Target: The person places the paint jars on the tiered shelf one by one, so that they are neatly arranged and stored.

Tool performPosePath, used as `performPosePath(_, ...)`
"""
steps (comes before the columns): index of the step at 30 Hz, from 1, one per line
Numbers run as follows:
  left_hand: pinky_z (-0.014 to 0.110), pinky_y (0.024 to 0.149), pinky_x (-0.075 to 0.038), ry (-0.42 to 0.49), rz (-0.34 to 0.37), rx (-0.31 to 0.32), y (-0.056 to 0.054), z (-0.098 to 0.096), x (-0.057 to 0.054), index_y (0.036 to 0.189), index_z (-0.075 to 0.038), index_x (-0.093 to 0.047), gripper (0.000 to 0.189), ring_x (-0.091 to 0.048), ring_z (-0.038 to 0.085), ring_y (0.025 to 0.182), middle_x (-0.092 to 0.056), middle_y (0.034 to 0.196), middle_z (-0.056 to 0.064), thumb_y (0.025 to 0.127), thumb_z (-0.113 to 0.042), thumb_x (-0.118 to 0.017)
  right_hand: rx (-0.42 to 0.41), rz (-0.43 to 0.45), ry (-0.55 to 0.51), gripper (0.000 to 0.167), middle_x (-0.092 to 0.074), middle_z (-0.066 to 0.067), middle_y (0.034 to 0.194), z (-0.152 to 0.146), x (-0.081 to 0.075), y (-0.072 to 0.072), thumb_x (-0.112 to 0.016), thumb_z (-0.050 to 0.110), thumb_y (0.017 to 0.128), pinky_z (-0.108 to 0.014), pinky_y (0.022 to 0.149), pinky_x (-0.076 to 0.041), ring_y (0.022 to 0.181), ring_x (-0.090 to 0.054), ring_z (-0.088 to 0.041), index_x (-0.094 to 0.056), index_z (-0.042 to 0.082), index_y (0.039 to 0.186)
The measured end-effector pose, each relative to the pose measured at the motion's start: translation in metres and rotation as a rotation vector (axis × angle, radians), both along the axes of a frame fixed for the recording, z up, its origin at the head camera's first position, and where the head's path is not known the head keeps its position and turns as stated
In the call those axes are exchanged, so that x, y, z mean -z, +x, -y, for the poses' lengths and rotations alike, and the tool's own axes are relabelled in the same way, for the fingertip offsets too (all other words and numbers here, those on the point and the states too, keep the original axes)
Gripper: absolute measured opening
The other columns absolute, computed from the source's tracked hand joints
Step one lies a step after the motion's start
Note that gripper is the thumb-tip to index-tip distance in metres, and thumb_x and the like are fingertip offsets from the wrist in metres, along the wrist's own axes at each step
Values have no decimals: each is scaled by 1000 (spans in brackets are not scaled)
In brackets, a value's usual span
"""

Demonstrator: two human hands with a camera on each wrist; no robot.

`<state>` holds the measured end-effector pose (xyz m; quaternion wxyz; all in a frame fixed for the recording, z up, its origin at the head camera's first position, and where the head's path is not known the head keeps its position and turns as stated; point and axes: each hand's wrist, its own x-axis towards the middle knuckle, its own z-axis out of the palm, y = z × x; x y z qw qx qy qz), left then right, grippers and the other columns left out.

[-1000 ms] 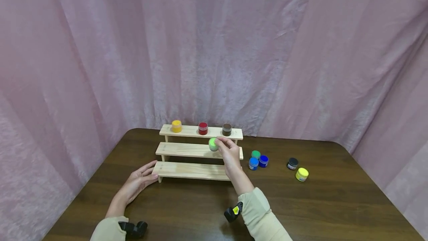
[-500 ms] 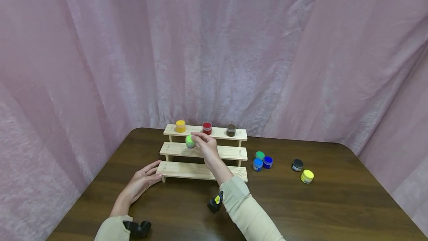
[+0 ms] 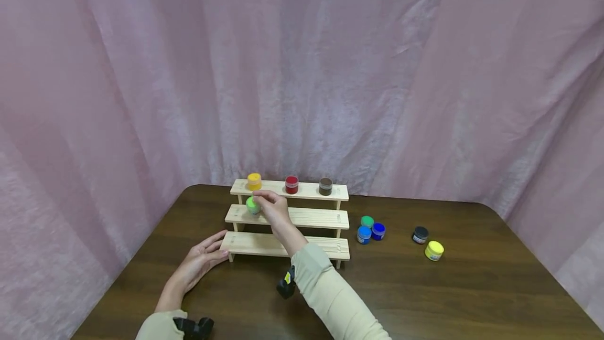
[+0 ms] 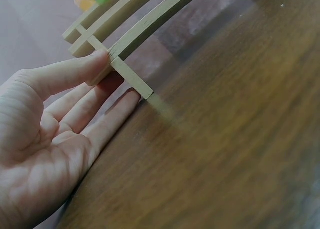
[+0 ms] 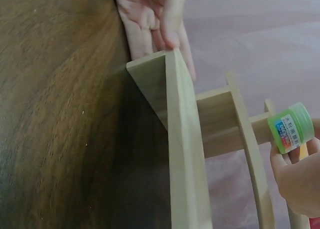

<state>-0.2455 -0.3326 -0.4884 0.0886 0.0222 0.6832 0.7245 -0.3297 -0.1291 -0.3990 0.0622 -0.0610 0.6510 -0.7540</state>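
In the head view a three-tier wooden display stand [image 3: 318,218] stands on the table. At the left end of its lowest tier, my left hand [image 3: 200,261] holds the board, with the thumb on its front edge and the fingers behind. My right hand [image 3: 276,214] pinches a light green paint jar [image 3: 252,206] just over the left end of the middle tier. Its printed label [image 5: 289,132] shows in the right wrist view; whether the jar touches the board I cannot tell. On the top tier sit a yellow-orange jar [image 3: 254,181], a red jar [image 3: 291,185] and a brown jar [image 3: 325,186].
Right of the stand, a green jar [image 3: 367,221], a light blue jar [image 3: 364,235] and a dark blue jar [image 3: 378,231] stand close together. Farther right are a black jar [image 3: 420,234] and a yellow jar [image 3: 434,251]. A pink curtain [image 3: 302,67] hangs behind the table.
My right hand has carried the light green jar leftward along the middle tier and lowered it a little. The left hand stays at the stand's end.
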Motion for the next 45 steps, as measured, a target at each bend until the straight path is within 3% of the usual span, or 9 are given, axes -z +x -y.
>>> performPosePath(8, 19, 96, -52, 23, 6, -2, -1, -3, 0, 155, -2, -18, 75, -62, 2, 109, -52, 136, 7, 94, -3, -60, -18, -22, 104, 22, -70, -10, 116, 1, 4, 1, -66, 12, 90, -17, 77, -50, 92, -59, -6, -73, 1, 107)
performPosePath(15, 19, 96, -52, 18, 7, -2, 1, 0, 0, 155, -2, -18, 75, -62, 1, 108, -53, 134, 5, 94, -4, -61, -31, -33, 125, 22, -70, -9, 117, 9, 6, 0, -66, 14, 91, -17, 84, -49, 102, -60, -8, -74, 2, 108)
performPosePath(22, 19, 96, -52, 4, -4, 5, 1, 0, -1, 155, -2, -18, 74, -62, 1, 109, -51, 136, 7, 95, -6, -60, -38, -29, 169, 23, -69, -8, 117, 12, 3, -1, -65, 17, 93, -20, 87, -50, 101, -60, -9, -73, 4, 109)
performPosePath(32, 18, 95, -52, 11, -31, 10, -3, -1, -5, 156, -1, -16, 75, -63, 0, 108, -56, 126, -6, 95, -6, -60, -39, -26, 217, 21, -70, -7, 116, 18, -7, 0, -63, 15, 95, -26, 92, -53, 107, -63, -14, -74, 8, 111)
performPosePath(36, 19, 95, -52, 13, -18, -7, -2, -1, -5, 155, -3, -19, 74, -63, 1, 108, -57, 126, -5, 94, -5, -61, -22, -28, 224, 22, -69, -6, 119, 17, -4, 1, -63, 17, 95, -32, 97, -52, 114, -62, -19, -72, 9, 113)
performPosePath(45, 19, 95, -52, 7, 1, -16, 1, 1, -2, 156, -2, -18, 75, -63, 1, 108, -54, 133, 3, 94, -5, -61, -22, -41, 131, 28, -69, -10, 120, 8, 2, 1, -61, 22, 96, -31, 100, -52, 112, -63, -18, -69, 5, 118)
